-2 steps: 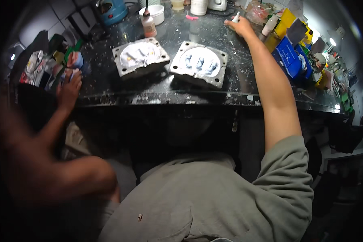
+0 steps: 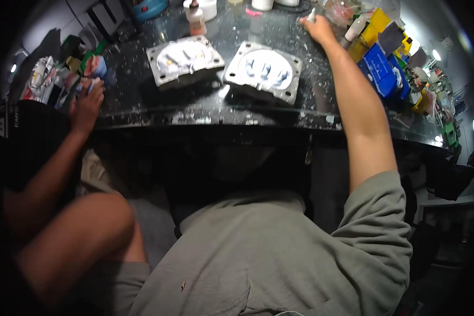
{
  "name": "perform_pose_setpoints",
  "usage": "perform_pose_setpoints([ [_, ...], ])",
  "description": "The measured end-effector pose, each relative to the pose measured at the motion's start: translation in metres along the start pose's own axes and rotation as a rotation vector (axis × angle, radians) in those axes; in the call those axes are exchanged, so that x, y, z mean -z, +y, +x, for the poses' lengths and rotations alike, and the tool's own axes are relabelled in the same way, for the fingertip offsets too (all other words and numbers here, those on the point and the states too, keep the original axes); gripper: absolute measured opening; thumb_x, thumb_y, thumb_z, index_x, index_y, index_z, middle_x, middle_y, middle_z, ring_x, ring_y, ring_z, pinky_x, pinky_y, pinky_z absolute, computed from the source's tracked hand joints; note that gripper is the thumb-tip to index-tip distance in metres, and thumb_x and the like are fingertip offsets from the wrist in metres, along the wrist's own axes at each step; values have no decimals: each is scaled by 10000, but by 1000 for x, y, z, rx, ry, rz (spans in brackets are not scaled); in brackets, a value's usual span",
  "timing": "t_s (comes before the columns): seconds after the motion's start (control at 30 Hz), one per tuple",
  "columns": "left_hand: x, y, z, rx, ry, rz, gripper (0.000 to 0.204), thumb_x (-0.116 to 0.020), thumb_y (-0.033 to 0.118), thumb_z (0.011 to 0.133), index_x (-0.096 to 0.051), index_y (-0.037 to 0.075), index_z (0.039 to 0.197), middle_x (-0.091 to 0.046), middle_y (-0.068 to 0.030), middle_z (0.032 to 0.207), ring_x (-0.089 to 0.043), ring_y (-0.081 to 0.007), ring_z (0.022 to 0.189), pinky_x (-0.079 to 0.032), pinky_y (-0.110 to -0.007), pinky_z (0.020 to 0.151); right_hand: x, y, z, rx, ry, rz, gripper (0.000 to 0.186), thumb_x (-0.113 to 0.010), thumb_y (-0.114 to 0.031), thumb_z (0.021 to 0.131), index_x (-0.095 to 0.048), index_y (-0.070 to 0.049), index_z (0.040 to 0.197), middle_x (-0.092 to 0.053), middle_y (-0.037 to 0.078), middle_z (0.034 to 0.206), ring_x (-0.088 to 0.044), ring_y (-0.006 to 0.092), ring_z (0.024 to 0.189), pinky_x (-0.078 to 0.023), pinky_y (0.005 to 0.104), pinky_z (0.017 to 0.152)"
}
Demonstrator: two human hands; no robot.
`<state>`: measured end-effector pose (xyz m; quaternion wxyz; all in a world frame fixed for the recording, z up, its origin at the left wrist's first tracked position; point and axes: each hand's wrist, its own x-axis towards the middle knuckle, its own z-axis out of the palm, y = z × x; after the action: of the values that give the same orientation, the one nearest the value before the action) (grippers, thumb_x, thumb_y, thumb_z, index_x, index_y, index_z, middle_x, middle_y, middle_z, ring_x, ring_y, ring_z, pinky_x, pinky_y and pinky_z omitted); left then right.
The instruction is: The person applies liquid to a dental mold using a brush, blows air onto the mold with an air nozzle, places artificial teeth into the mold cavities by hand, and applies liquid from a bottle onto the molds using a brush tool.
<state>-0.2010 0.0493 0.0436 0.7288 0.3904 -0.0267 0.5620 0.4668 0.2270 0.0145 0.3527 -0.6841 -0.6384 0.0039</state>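
The right hand [image 2: 321, 32] curls around a small white-tipped bottle [image 2: 312, 17]; the left hand is out of view. The bottle looks light, probably squeezable plastic, best held below its tip. Left of that hand sits a white-filled mould [image 2: 263, 72].

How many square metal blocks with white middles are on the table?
2. One block sits left of the middle of the dark table; the other block sits just right of it. Neither is hidden.
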Motion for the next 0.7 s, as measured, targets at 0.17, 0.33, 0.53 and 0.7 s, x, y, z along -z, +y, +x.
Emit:
perform_pose_setpoints([
  [0.17,122,63,0,373,-383,228,641,-300,279,1072,-165,-4,1631,-176,-232,1696,-256,-324,1536,-164,-390,1286,61,-50,-38,252,-118,176,254,-622,-217,1037,-614,10,1150,-716,132,918,-700,239,752,-569,373,625],
  [0.33,95,65,-16,311,-9,623,570,-292,289,1115,-248,28,1620,-291,-178,1660,-340,-273,1474,-225,-396,1240,134,-96,-146,23,-273,620,283,-691,-144,1009,-610,-2,1240,-729,72,940,-730,191,802,-610,300,678],
  [0.53,107,62,3,433,-371,190,716,-331,317,1053,-87,-9,1642,-75,-221,1721,-179,-319,1576,-116,-391,1306,172,-124,-232,170,-578,506,369,-570,-135,1050,-582,-40,1406,-701,113,1206,-686,212,1075,-552,350,893],
  [0.7,91,55,1,328,-274,327,659,-376,333,1044,-198,-15,1575,-213,-207,1637,-248,-313,1516,-154,-411,1263,175,-116,-265,215,-448,179,455,-692,-16,912,-628,-108,1353,-734,90,1135,-718,249,1019,-577,350,891],
])
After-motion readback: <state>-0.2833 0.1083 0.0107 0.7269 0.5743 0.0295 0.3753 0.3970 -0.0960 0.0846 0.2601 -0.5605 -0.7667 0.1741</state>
